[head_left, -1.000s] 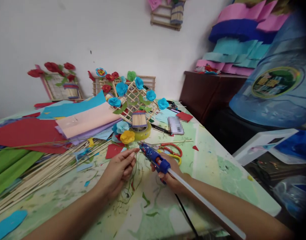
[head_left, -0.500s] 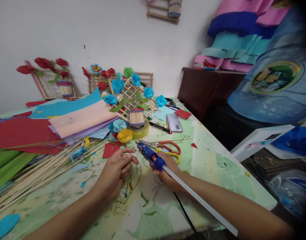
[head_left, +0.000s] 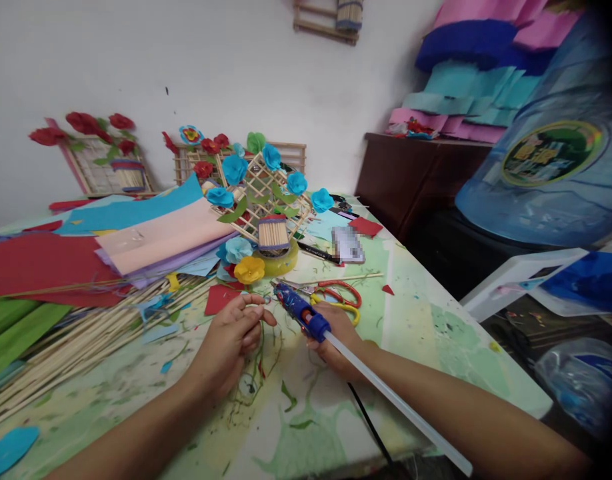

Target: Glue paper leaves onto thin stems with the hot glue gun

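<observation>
My right hand (head_left: 336, 333) is wrapped round the handle of a blue hot glue gun (head_left: 301, 308). A long white glue stick (head_left: 396, 400) sticks out of its back, and its nozzle points forward and left. My left hand (head_left: 241, 330) is just left of the nozzle, its fingers curled together. A tiny item shows at the fingertips, too small to name. Under the left hand, thin green strands (head_left: 261, 363) lie on the table. Scissors (head_left: 339, 297) with red and yellow handles lie behind the glue gun.
Ahead stands a bamboo lattice (head_left: 263, 187) with blue paper flowers, beside a roll of tape (head_left: 281, 263) and a yellow paper flower (head_left: 249, 270). Bamboo sticks (head_left: 101, 340) and coloured paper sheets (head_left: 156, 233) cover the left. A black cord (head_left: 369, 423) hangs over the front edge.
The view has shifted very slightly. Both hands and the glue gun stay practically where they were.
</observation>
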Tool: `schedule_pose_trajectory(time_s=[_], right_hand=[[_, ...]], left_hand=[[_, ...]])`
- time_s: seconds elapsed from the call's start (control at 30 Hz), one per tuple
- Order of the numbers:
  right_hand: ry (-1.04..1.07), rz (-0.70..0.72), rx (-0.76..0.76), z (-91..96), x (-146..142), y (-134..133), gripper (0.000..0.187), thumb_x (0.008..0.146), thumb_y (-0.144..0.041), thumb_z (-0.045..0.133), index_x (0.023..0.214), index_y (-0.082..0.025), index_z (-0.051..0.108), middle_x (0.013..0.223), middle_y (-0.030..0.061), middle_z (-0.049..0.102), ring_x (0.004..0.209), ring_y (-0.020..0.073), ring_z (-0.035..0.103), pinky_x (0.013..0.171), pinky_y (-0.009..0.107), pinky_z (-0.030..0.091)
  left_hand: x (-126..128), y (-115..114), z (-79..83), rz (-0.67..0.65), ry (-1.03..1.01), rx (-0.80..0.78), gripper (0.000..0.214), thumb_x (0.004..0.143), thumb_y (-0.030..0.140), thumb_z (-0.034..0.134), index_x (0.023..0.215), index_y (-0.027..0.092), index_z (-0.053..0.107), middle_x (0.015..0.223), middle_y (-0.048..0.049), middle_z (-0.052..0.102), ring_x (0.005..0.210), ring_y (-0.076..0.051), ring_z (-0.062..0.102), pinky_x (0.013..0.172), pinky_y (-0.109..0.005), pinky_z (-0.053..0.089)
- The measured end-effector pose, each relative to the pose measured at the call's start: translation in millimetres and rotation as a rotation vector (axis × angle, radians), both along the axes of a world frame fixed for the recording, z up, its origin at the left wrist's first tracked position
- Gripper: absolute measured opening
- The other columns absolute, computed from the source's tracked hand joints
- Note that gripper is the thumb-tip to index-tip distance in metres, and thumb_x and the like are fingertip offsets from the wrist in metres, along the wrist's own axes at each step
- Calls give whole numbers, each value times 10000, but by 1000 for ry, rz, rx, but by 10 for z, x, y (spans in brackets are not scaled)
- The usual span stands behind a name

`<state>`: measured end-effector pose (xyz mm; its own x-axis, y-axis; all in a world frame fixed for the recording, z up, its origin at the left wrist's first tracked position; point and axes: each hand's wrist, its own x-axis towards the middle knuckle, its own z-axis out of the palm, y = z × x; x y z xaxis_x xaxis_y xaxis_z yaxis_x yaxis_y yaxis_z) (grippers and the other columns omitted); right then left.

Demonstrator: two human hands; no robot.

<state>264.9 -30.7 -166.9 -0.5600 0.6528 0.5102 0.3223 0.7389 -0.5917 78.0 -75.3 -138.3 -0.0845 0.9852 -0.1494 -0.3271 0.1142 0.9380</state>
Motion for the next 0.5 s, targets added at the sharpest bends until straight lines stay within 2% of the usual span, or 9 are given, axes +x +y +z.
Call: schedule_pose_trajectory(time_s=[0.17, 0.5], right_hand=[[1, 7, 38, -63, 17, 20, 358, 841, -505, 436, 642, -209, 459, 622, 6, 486, 588, 155, 436, 565, 284, 310], [2, 14, 17, -27, 18, 3, 387, 852, -529, 413, 636, -210, 450, 615, 4, 474, 594, 157, 436, 576, 286, 310]], left_hand=[[-16, 7, 2, 15, 7, -7, 228, 767, 251, 634, 927, 175, 490, 680, -3, 630, 373, -3, 261, 374, -133, 158], [-15, 30, -4, 3, 51, 0, 256, 747, 258, 654, 931, 173, 497, 684, -10, 639, 380, -9, 273, 373, -133, 166]])
